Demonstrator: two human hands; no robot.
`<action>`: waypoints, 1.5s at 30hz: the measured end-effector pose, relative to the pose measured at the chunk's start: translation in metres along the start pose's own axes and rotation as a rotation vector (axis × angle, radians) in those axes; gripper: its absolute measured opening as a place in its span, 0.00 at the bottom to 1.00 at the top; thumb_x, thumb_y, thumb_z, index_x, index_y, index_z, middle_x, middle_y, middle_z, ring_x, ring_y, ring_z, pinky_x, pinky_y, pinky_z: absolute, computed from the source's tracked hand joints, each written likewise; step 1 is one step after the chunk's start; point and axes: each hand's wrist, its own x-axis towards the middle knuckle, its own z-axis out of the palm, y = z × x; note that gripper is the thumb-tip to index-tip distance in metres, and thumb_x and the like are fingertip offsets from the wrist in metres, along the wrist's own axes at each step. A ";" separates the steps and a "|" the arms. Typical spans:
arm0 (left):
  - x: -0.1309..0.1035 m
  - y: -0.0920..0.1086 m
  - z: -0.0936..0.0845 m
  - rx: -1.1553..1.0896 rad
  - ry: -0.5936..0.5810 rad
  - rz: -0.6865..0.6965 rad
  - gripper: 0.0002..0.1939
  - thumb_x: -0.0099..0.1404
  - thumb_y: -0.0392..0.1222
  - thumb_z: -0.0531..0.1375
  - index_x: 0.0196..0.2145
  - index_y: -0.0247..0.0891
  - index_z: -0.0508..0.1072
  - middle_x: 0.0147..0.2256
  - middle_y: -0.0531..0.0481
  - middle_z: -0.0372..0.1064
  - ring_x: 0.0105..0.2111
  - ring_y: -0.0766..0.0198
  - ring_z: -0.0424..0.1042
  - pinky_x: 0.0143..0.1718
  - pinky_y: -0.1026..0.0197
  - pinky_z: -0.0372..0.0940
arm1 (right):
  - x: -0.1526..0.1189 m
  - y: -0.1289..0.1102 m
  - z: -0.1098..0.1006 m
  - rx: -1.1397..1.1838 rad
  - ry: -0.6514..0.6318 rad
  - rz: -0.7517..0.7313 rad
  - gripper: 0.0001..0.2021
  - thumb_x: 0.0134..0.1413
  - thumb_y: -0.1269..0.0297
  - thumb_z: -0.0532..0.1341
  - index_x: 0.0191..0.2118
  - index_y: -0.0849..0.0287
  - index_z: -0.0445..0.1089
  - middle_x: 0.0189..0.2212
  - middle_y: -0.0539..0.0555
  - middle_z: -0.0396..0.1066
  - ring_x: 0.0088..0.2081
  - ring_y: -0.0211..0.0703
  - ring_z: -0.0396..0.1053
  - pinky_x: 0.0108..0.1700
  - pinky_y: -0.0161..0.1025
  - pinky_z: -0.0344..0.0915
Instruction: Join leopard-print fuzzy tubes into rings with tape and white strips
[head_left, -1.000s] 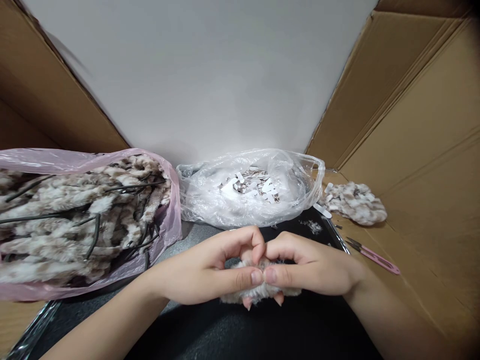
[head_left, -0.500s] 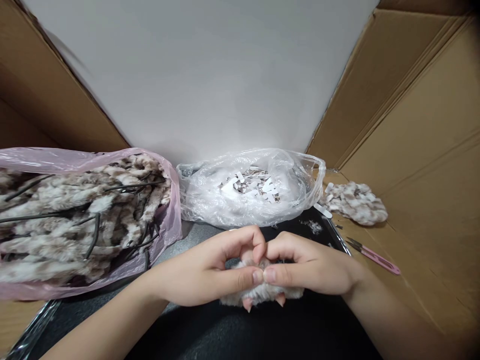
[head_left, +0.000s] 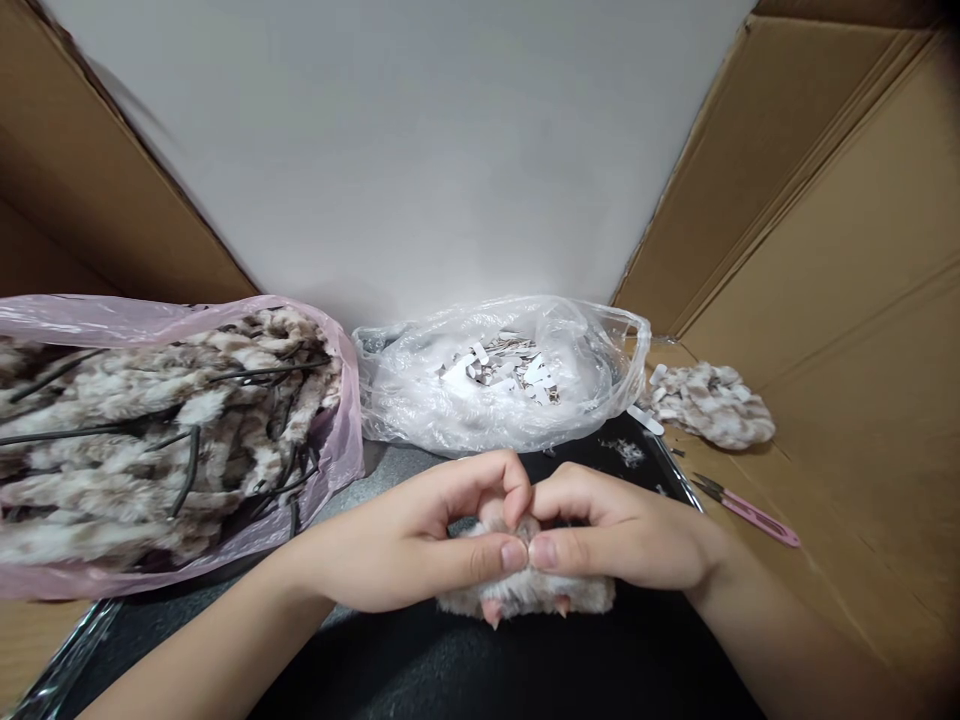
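Pale, mottled faux fur, a small piece [head_left: 525, 592], is pinched between both hands above a dark surface. My left hand [head_left: 442, 530] is closed on its left part, with thumb and bent index finger on top. On the other side, my right hand [head_left: 611, 525] grips it the same way, and the two thumb tips nearly touch. Other fingertips poke out below the fur. The underside and the piece's full shape are hidden by the hands.
To the left, a pink plastic bag [head_left: 349, 400] holds furry strips with black cords. A clear plastic bag [head_left: 405, 405] with paper scraps stands behind the hands. At right lie a furry bundle [head_left: 712, 405] and pink thread snips [head_left: 757, 518]. Cardboard walls [head_left: 840, 200] flank the space.
The thumbs have shifted slightly apart, and a little more of the fur shows below them. Both hands stay in nearly the same place.
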 end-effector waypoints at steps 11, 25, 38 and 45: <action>0.001 -0.001 0.000 0.020 0.019 0.008 0.09 0.68 0.42 0.58 0.35 0.40 0.58 0.32 0.57 0.57 0.27 0.72 0.67 0.26 0.70 0.66 | 0.001 -0.001 -0.002 -0.136 0.040 -0.037 0.16 0.59 0.53 0.59 0.31 0.64 0.68 0.25 0.49 0.64 0.29 0.36 0.62 0.35 0.35 0.64; 0.002 -0.001 -0.002 0.091 0.001 0.032 0.09 0.69 0.42 0.57 0.35 0.39 0.58 0.32 0.57 0.56 0.28 0.72 0.65 0.27 0.69 0.65 | 0.002 0.000 -0.004 -0.156 0.029 -0.078 0.13 0.59 0.58 0.59 0.31 0.64 0.68 0.25 0.49 0.62 0.28 0.35 0.59 0.31 0.33 0.58; 0.003 -0.004 -0.002 -0.028 -0.039 0.017 0.09 0.69 0.39 0.57 0.35 0.38 0.58 0.32 0.58 0.56 0.29 0.74 0.69 0.28 0.73 0.64 | 0.000 -0.003 -0.003 -0.188 0.028 -0.062 0.14 0.59 0.57 0.58 0.30 0.64 0.67 0.24 0.47 0.59 0.27 0.34 0.55 0.30 0.33 0.55; 0.002 -0.003 -0.001 0.004 -0.020 0.020 0.09 0.69 0.39 0.57 0.34 0.38 0.58 0.32 0.58 0.56 0.28 0.75 0.69 0.27 0.74 0.62 | 0.001 -0.003 -0.003 -0.170 0.025 -0.062 0.13 0.59 0.58 0.58 0.32 0.65 0.70 0.25 0.49 0.62 0.29 0.35 0.59 0.33 0.34 0.59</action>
